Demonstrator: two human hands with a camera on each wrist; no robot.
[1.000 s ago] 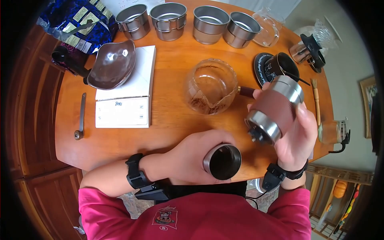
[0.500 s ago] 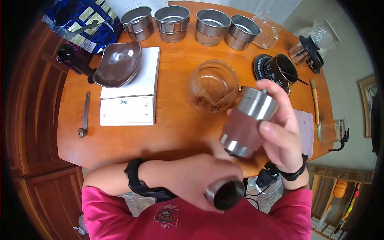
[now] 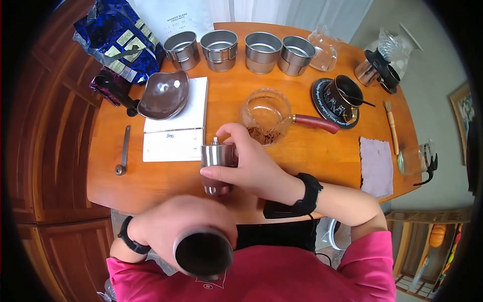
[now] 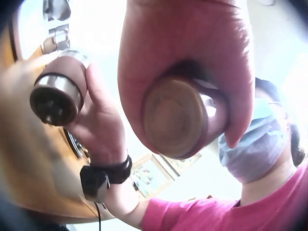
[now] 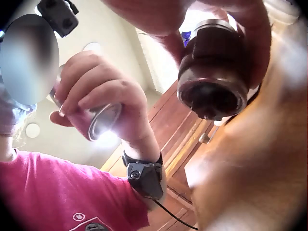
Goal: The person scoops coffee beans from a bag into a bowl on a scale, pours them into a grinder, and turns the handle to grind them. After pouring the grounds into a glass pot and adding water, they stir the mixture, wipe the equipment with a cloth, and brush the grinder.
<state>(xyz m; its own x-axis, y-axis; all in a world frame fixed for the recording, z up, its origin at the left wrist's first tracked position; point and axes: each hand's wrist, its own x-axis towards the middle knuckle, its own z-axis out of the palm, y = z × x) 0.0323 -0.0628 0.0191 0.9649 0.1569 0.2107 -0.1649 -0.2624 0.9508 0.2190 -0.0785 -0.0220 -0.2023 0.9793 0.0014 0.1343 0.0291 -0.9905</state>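
Gripping the grinder body (image 3: 217, 157) in the right hand (image 3: 256, 172), thumb on the near side and fingers curled round toward the far side. Held over the near part of the tabletop (image 3: 317, 156), just beyond the left hand and close to the front right corner of the white scale (image 3: 168, 147). Likely gripped round the barrel for firm control, with both ends left exposed.

Gripping the steel cup (image 3: 204, 251) in the left hand (image 3: 173, 219), fingers curled round the wall; looks dark inside, cannot tell contents. Held mouth up, toward the head view, probably to keep anything inside from spilling. Kept nearer the torso than the grinder, apart from it, perhaps for room between the two.

Long axis of the grinder close to upright in the head view. Spindle (image 3: 215, 141) pointing up, bare; open underside (image 5: 211, 98) facing down and visible in both wrist views, so apparently clear of the wood. Cannot tell the exact tilt.

Crank handle (image 3: 126, 143) lying left of the scale, likely set down there to be out of the way. Dark bowl (image 3: 163, 95) resting on the scale. Beyond the right hand, glass pot (image 3: 265, 133) with brown grounds inside, wooden handle (image 3: 317, 123) pointing right.
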